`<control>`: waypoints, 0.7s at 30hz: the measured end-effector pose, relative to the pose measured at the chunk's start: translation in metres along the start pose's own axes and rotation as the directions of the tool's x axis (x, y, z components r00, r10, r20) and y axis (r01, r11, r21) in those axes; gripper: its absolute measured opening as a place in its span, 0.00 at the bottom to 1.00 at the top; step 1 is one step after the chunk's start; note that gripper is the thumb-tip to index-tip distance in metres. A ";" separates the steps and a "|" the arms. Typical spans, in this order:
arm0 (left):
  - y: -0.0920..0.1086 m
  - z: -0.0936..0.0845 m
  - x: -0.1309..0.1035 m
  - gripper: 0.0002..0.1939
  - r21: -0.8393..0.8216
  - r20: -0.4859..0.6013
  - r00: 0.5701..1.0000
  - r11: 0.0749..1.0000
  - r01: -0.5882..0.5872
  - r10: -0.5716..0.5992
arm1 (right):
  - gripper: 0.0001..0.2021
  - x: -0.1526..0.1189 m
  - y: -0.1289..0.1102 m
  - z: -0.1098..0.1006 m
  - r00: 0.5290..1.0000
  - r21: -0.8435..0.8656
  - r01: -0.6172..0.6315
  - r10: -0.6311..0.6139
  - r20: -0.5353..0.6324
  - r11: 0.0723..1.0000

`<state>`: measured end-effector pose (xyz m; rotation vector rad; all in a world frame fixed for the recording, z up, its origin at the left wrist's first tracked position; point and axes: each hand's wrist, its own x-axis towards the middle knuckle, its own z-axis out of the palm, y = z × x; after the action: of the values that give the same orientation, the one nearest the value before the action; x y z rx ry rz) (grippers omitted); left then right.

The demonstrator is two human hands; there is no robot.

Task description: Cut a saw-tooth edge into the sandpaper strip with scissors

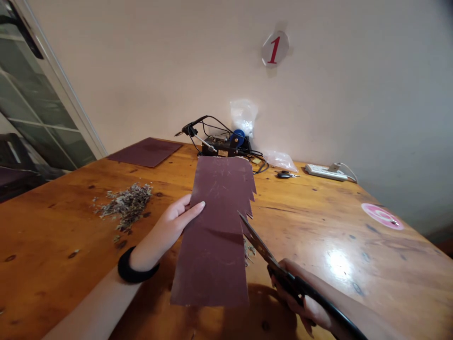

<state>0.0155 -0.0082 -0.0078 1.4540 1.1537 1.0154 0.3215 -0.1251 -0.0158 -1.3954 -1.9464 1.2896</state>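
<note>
A dark maroon sheet (215,245) is held up over the table, its right edge cut into jagged notches. My left hand (180,215) pinches its left edge, thumb on the front face and fingers partly hidden behind. In my right hand (297,295) are black-handled scissors (260,243), their blades pointing up and left at the sheet's notched edge. A few small cut scraps (249,250) show on the table just right of the sheet, partly hidden by it. A black band is round my left wrist.
A scrap pile (129,203) lies left on the wooden table (318,222). Another maroon sheet (146,151) is at the back left. Along the back are a soldering station (222,144), plastic bags (281,160), a small black tool (286,174) and a power strip (325,172).
</note>
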 end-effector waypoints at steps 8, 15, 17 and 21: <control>0.001 0.001 -0.001 0.25 0.058 0.020 1.000 0.998 -0.020 0.018 | 0.22 0.001 -0.011 0.000 0.999 -0.020 -0.050 0.050 0.016 0.999; 0.001 0.005 -0.001 0.25 0.045 -0.012 1.000 0.999 0.026 -0.025 | 0.27 0.002 -0.019 0.012 0.997 -0.050 -0.014 0.010 -0.081 0.999; 0.002 0.006 -0.001 0.25 0.045 -0.009 1.000 0.999 0.017 -0.017 | 0.27 0.003 -0.024 0.015 0.994 -0.062 -0.019 0.012 -0.104 0.998; 0.002 0.004 -0.003 0.23 0.058 -0.005 1.000 0.998 -0.018 0.018 | 0.31 0.008 -0.026 0.019 0.987 -0.097 -0.099 0.086 -0.135 0.990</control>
<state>0.0189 -0.0121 -0.0070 1.5109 1.1847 1.0057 0.2904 -0.1287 -0.0039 -1.5959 -1.9040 1.1209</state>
